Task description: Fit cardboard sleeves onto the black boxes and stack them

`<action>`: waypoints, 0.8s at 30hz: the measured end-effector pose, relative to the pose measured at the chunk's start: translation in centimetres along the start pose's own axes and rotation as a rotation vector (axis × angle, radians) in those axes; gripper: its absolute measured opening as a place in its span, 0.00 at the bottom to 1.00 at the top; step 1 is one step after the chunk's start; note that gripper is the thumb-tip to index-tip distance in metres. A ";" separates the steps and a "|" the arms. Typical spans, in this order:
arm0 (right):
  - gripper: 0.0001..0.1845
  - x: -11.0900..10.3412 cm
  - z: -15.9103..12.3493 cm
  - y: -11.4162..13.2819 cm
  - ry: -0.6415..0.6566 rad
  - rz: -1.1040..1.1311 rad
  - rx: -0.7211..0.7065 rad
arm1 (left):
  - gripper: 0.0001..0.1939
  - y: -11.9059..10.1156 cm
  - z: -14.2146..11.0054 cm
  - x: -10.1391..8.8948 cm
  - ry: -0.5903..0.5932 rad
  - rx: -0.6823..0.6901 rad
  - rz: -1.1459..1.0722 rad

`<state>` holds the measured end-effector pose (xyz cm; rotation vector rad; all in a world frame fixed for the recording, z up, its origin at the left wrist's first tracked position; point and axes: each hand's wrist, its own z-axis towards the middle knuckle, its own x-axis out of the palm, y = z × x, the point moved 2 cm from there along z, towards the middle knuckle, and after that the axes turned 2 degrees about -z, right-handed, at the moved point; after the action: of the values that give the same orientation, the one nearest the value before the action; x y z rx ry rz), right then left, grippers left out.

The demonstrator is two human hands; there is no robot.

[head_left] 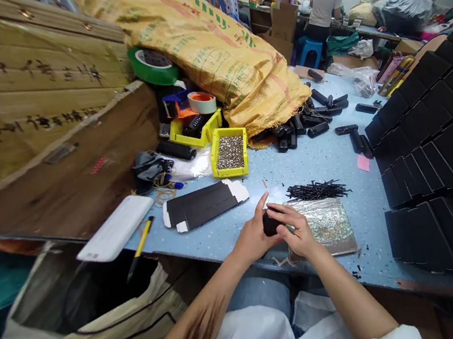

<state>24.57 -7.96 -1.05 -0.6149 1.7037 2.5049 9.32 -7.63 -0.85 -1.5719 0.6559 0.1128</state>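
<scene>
Above the blue table (316, 160), both hands (278, 230) clamp together around a small black part (269, 223).

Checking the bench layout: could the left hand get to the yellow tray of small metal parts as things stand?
Probably yes: the left hand shares a small black part with the right hand, but only bare blue tabletop lies before the yellow tray.

Matt black plastic piece (271, 223); glossy crinkled foil bag (327, 226); smooth speckled blue tabletop (316, 163).
</scene>
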 end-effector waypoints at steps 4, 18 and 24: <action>0.54 1.4 -2.9 1.4 -0.064 -0.134 0.079 | 0.46 -1.5 -0.8 1.1 -0.105 -0.005 -0.208; 0.28 -34.6 -20.3 11.6 -0.906 -1.422 0.469 | 0.25 4.6 4.5 -11.1 -0.337 -0.020 0.725; 0.21 -22.5 -3.5 2.9 -0.672 -0.959 0.152 | 0.20 2.3 10.9 -13.3 -0.475 0.072 0.739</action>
<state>45.57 -8.22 8.32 -0.3653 0.9783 1.6039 0.66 7.18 1.69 -1.1045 0.8138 0.9689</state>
